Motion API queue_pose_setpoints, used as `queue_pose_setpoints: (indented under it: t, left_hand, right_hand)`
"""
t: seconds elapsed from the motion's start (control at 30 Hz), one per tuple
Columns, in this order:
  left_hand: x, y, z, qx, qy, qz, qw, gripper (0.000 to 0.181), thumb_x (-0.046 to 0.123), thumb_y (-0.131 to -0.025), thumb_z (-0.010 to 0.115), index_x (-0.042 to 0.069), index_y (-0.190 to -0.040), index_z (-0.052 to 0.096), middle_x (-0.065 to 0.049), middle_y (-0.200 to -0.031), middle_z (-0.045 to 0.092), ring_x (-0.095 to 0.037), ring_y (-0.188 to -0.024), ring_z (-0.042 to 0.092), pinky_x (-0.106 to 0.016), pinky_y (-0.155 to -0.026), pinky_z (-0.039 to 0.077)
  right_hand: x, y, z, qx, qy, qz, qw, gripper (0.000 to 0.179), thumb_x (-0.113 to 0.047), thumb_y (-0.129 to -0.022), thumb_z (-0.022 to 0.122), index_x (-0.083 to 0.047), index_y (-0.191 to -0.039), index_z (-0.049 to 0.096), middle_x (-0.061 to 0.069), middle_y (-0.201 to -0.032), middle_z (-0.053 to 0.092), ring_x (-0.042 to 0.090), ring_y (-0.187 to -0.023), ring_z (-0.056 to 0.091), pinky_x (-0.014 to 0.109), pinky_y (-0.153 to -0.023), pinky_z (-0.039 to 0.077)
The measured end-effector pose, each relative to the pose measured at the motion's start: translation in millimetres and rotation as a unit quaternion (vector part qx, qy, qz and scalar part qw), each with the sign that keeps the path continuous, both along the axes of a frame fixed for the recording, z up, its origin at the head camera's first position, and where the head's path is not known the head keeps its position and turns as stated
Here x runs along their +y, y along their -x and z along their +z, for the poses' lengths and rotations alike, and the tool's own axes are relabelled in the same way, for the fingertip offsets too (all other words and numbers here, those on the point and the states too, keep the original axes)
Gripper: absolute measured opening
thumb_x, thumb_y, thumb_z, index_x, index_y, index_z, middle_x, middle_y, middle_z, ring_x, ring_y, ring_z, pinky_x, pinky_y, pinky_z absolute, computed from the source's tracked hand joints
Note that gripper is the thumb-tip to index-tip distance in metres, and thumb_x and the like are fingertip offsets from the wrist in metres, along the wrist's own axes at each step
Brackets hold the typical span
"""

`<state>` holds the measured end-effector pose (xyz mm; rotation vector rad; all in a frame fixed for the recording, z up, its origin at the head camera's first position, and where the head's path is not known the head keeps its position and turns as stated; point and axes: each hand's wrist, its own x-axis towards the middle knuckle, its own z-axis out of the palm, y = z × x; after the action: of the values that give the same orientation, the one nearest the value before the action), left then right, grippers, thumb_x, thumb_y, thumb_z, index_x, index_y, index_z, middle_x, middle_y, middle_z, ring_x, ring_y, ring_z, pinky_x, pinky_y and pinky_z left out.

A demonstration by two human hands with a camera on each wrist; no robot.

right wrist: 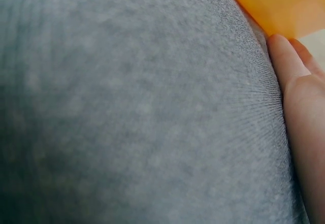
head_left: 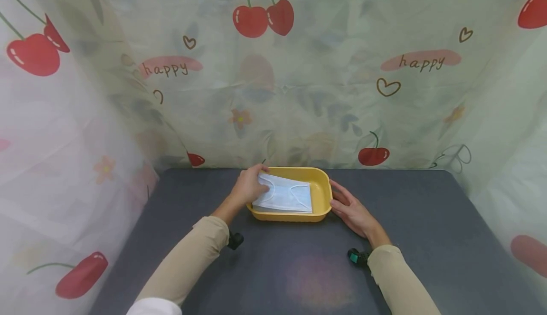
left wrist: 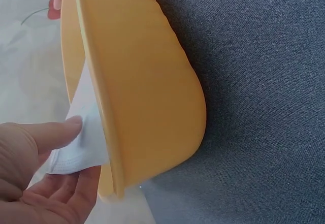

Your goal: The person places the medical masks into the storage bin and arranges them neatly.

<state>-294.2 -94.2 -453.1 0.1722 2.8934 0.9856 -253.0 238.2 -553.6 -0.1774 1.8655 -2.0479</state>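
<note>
A yellow plastic basin [head_left: 320, 196] stands near the table's far edge. Inside it lies a light blue face mask [head_left: 286, 194] with white ear loops, flat and tilted toward the left end. My left hand [head_left: 249, 185] pinches the mask's left end, thumb on top and fingers beneath, as the left wrist view shows at the mask's edge [left wrist: 84, 145] beside the basin wall [left wrist: 142, 82]. On the opposite side my right hand [head_left: 352, 210] rests its fairly straight fingers against the basin's right wall. In the right wrist view those fingers [right wrist: 287, 61] meet the yellow wall [right wrist: 284, 5].
The dark grey table [head_left: 299, 267] spreads out toward me and to both sides of the basin. A hanging cloth [head_left: 299, 115] with printed cherries encloses the back and the sides. Dark wrist cameras [head_left: 358, 257] sit below both wrists.
</note>
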Motion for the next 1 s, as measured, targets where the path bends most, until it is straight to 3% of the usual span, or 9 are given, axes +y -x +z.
queue_pose_setpoints:
  t: [0.2, 0.53, 0.83, 1.0]
  left_hand:
    - [-2.1, 0.4, -1.0, 0.01, 0.004, -0.002, 0.9999, 0.05, 0.003, -0.082, 0.078, 0.019, -0.128, 0.065, -0.009, -0.135, 0.067, -0.029, -0.123, 0.061, -0.047, -0.101, 0.052]
    - [-6.3, 0.9, -2.2, 0.019, -0.02, -0.006, 0.9996, 0.047, 0.0, -0.085, 0.074, 0.017, -0.127, 0.065, -0.008, -0.126, 0.07, -0.029, -0.123, 0.063, -0.046, -0.101, 0.054]
    - [-9.7, 1.8, -3.3, 0.025, -0.021, 0.002, 0.9995, 0.046, 0.0, -0.085, 0.075, 0.014, -0.128, 0.066, -0.008, -0.127, 0.068, -0.029, -0.121, 0.063, -0.047, -0.103, 0.053]
    - [-11.1, 4.0, -2.5, 0.031, -0.024, 0.009, 0.9992, 0.044, 0.005, -0.086, 0.077, 0.015, -0.128, 0.066, -0.008, -0.126, 0.067, -0.03, -0.122, 0.061, -0.047, -0.103, 0.053]
  right_hand:
    - [-0.5, -0.1, 0.7, -0.001, -0.004, -0.001, 1.0, 0.072, -0.02, -0.104, 0.059, -0.033, -0.163, 0.02, 0.009, -0.17, 0.024, 0.03, -0.155, 0.028, 0.027, -0.112, 0.046]
    - [-2.4, -0.9, 1.1, -0.001, -0.019, -0.005, 0.9998, 0.072, -0.021, -0.104, 0.059, -0.032, -0.163, 0.02, 0.009, -0.171, 0.022, 0.03, -0.156, 0.028, 0.046, -0.122, 0.034]
    - [-2.6, 0.9, -0.8, -0.002, -0.015, 0.0, 0.9999, 0.072, -0.022, -0.104, 0.059, -0.033, -0.163, 0.02, 0.01, -0.17, 0.022, 0.031, -0.156, 0.029, 0.048, -0.122, 0.033]
    - [-1.0, 1.9, 0.5, -0.006, -0.004, 0.001, 1.0, 0.071, -0.019, -0.104, 0.059, -0.032, -0.163, 0.02, 0.011, -0.17, 0.022, 0.032, -0.155, 0.029, 0.04, -0.119, 0.04]
